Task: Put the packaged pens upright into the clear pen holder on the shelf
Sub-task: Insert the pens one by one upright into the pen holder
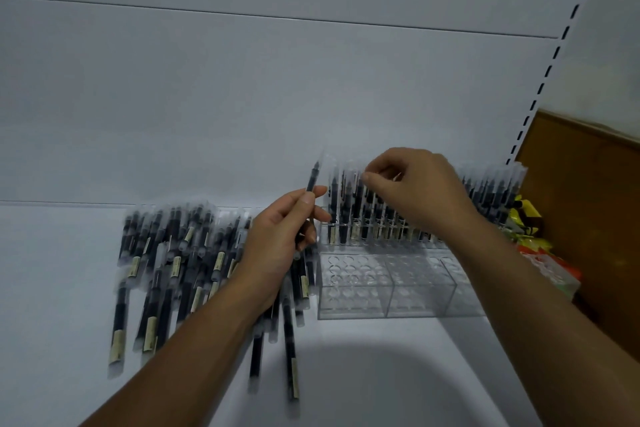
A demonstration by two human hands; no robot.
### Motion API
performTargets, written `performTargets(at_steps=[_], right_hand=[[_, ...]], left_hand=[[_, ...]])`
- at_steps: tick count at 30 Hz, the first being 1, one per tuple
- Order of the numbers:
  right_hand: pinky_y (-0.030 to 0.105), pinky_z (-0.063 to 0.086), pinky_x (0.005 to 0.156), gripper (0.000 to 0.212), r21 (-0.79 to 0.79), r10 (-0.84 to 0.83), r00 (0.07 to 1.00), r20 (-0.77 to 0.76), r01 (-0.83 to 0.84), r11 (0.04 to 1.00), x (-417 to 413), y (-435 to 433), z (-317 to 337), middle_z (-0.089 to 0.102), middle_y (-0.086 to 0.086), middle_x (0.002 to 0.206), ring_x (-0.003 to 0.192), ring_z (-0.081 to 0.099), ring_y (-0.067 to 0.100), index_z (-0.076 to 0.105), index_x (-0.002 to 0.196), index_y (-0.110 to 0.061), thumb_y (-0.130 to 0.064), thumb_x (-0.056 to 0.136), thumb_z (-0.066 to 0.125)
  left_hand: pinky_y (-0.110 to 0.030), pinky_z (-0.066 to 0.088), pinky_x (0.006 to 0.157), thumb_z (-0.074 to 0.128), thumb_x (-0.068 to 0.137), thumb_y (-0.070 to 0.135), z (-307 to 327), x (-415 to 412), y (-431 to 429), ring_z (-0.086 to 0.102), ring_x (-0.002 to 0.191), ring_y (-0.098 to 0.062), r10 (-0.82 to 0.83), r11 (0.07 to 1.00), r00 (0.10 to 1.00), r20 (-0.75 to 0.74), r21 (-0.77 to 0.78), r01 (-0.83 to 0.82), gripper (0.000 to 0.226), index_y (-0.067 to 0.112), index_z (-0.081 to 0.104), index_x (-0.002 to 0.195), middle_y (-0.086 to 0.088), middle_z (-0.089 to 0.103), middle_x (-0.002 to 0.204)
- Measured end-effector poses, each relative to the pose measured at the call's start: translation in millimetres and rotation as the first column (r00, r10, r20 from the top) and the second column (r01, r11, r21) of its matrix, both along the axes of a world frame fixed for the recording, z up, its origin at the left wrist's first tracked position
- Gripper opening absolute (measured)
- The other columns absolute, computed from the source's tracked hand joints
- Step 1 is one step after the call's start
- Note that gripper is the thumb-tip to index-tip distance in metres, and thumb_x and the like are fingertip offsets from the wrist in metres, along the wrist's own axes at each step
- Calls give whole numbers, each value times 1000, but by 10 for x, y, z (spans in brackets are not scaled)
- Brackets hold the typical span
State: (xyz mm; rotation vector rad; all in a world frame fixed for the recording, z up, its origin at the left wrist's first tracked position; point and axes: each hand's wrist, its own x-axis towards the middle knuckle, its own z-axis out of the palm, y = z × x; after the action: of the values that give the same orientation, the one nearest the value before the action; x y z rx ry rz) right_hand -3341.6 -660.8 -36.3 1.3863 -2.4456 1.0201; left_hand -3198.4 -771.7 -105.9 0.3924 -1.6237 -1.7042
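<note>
Holding one pen (312, 178) upright at frame centre, my left hand (277, 239) pinched its barrel; my right hand (415, 191) pinched a racked pen (360, 199) by its wrapper in the holder (398, 291), centre right. The pile (166, 270) lay lower left. I judged pens light, sleeves slippery; gripping the stiff barrel seemed best.

Single head cam, wide-angle, one view only.
Looks forward and down onto the shelf (52, 288) from close above. Left hand (277, 239) and right hand (415, 191) sit mid-frame, reaching in from the bottom edge. Clear pen holder (398, 284) centre right, loose packaged pens (173, 253) centre left, back panel (242, 97) fills the upper half.
</note>
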Motion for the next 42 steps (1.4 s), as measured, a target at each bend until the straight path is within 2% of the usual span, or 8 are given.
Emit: performTargets(at_steps=[2, 9, 13, 17, 23, 27, 31, 42], right_hand=[[24, 52, 70, 14, -182, 34, 998, 52, -24, 983, 89, 58, -2, 65, -17, 81, 71, 60, 1, 69, 97, -30, -41, 88, 67], [26, 53, 72, 12, -244, 273, 892, 361, -192, 951, 247, -40, -77, 70, -10, 83, 72, 61, 1, 72, 92, -23, -34, 88, 69], [16, 50, 57, 8, -361, 303, 842, 446, -141, 922, 179, 11, -27, 72, -5, 81, 64, 65, 4, 68, 94, -17, -24, 91, 66], [24, 55, 60, 9, -413, 162, 919, 360, 1, 911, -27, 95, 79, 72, -5, 87, 64, 66, 3, 66, 96, -17, -26, 93, 64], [22, 55, 61, 9, -299, 56, 975, 215, 11, 954, -160, 27, -28, 69, -6, 86, 63, 66, 3, 66, 95, -20, -29, 93, 64], [29, 55, 68, 8, -224, 27, 988, 149, 7, 975, -192, -53, -106, 67, -10, 83, 72, 67, 13, 64, 92, -23, -30, 93, 65], [27, 51, 69, 11, 60, 28, 997, 67, -32, 998, -168, -106, -216, 65, -9, 82, 75, 63, 11, 61, 91, -24, -35, 92, 64], [33, 54, 73, 29, 270, 3, 998, 59, -19, 963, -86, -14, -77, 69, -4, 79, 74, 65, 14, 66, 88, -21, -49, 91, 61]], left_hand=[[-14, 40, 52, 49, 99, 24, 9, -5, 13, 49, 57, -6, -10, 1000, 1000, 8, -7, 10, 25, 19, 67, 115, 2, 68, 82], [-17, 47, 58, 51, 98, 21, 1, -15, 74, 59, 65, -5, -20, 985, 998, 67, -167, 31, 24, 24, 65, 117, 5, 72, 85], [-19, 50, 83, 55, 95, 34, -39, -21, 52, 63, 97, 2, 94, 949, 987, 129, -311, -50, 24, 33, 65, 116, 15, 70, 105], [-25, 37, 102, 44, 89, 59, -61, 15, -21, 47, 121, 2, 316, 784, 893, 320, -618, -57, 45, 35, 60, 123, 22, 56, 128], [-32, 18, 114, 31, 84, 69, -102, 13, -38, 25, 141, -6, 321, 709, 780, 538, -682, 178, 73, 31, 40, 145, 13, 35, 153], [-34, 22, 115, 32, 84, 71, -135, 13, -67, 29, 140, -7, 317, 705, 778, 543, -684, 190, 73, 32, 39, 145, 12, 37, 152], [-36, 26, 115, 29, 80, 75, -148, 5, -85, 32, 139, -7, 318, 707, 781, 538, -683, 182, 78, 33, 41, 144, 13, 39, 151], [-40, 31, 113, 29, 88, 72, -148, 9, -109, 39, 134, -8, 280, 742, 796, 537, -647, 175, 68, 32, 48, 140, 12, 46, 145]])
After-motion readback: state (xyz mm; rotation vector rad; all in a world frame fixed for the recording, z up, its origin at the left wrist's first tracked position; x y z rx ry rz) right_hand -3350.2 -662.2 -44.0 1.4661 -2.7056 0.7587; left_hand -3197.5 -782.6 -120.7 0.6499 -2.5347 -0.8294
